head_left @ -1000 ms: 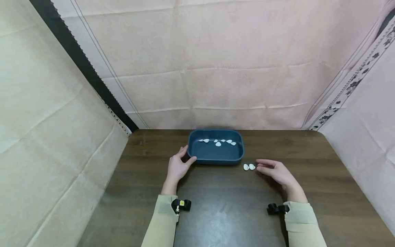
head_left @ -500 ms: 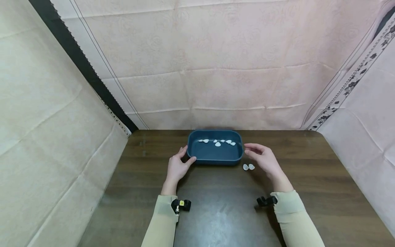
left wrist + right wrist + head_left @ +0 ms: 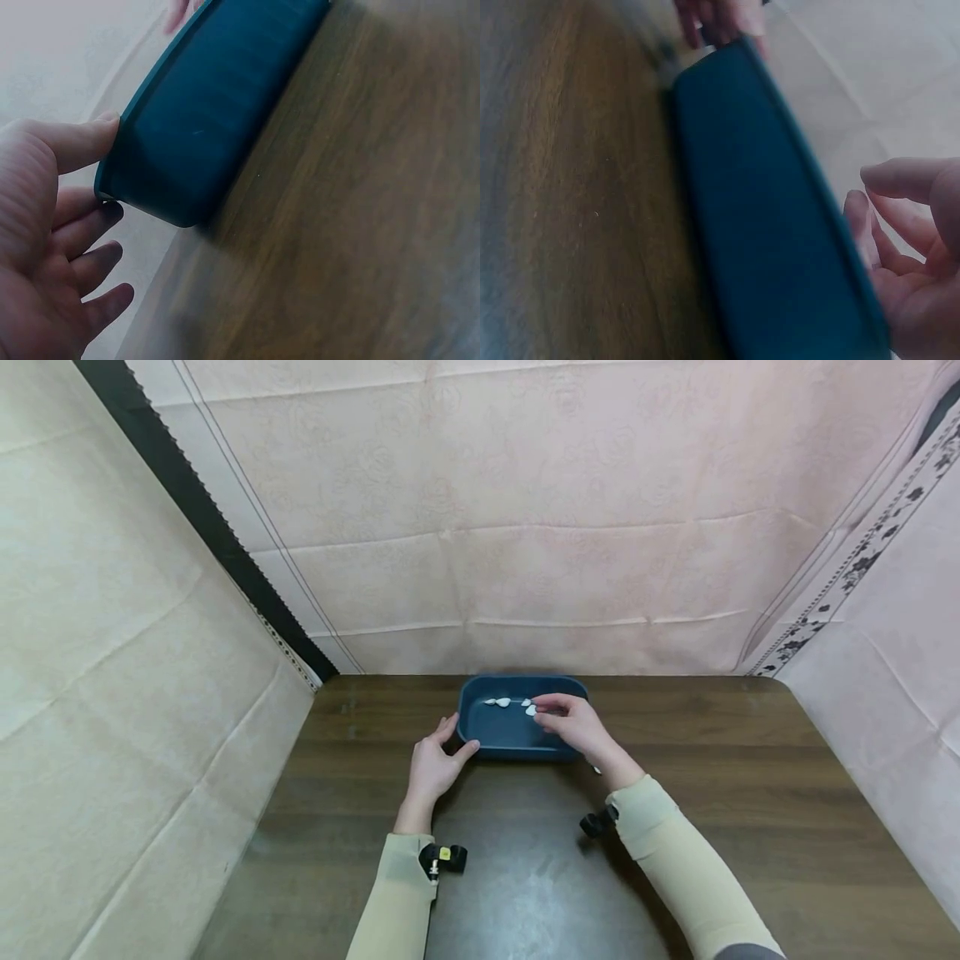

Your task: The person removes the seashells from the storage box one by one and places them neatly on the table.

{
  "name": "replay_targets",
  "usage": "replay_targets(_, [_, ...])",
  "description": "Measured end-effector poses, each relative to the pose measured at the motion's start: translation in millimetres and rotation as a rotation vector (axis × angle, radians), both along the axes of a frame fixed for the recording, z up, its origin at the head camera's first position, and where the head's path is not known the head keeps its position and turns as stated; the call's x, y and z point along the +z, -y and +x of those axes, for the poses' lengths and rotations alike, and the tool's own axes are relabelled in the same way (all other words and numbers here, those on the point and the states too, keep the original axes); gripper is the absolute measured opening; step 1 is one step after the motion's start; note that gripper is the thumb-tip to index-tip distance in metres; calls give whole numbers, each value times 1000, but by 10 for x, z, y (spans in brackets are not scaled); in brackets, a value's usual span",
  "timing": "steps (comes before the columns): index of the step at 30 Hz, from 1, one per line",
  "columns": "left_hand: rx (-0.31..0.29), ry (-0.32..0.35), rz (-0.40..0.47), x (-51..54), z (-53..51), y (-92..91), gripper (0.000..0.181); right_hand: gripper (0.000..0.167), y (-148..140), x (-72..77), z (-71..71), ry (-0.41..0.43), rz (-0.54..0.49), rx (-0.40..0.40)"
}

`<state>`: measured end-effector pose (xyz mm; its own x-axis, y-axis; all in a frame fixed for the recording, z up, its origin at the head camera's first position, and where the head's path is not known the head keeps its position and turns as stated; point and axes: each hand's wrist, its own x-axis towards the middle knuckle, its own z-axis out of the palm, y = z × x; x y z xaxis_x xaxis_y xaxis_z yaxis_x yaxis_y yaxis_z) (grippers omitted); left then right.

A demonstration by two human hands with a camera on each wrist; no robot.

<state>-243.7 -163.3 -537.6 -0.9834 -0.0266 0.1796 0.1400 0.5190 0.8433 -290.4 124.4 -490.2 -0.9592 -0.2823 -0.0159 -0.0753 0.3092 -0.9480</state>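
A dark blue rectangular tray (image 3: 517, 753) sits near the table's back edge, with several small white teardrop-shaped pieces (image 3: 503, 702) inside. My left hand (image 3: 432, 766) grips its front left corner, thumb on the front side and index finger on the left side; in the left wrist view the other fingers are spread loosely below the rim. My right hand (image 3: 577, 727) is over the tray's right half, thumb and fingertips close together beside a white piece (image 3: 531, 710). Whether something small is between the fingertips is hidden. Past the tray wall, the right wrist view shows that thumb (image 3: 900, 178) near the fingers.
On the brown wooden table (image 3: 360, 827), a white piece (image 3: 597, 769) shows partly beside the right wrist. Pale cloth (image 3: 570, 552) hangs behind the table and along both sides. Each wrist wears a small black camera.
My right hand has moved left from beside the two table pieces, past the tray's right edge, to above its inside. It now covers some pieces. The left hand and tray stay put.
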Motion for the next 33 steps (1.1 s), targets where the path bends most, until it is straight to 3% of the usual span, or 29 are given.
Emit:
replay_targets(10, [14,19,-1,2,8,25,68,37,375,-164,-327,52,131,-3])
replay_targets(18, [8,26,11,21,21,14,67,35,582,-300,-492,-70,339,-15])
replay_targets(24, [4,34,8,28,26,-7,67,38,624,-359,-544,-106,431,-12])
replay_targets(33, [4,47,10,23,20,-1,68,22,644,-374,-548,-121,454,-15])
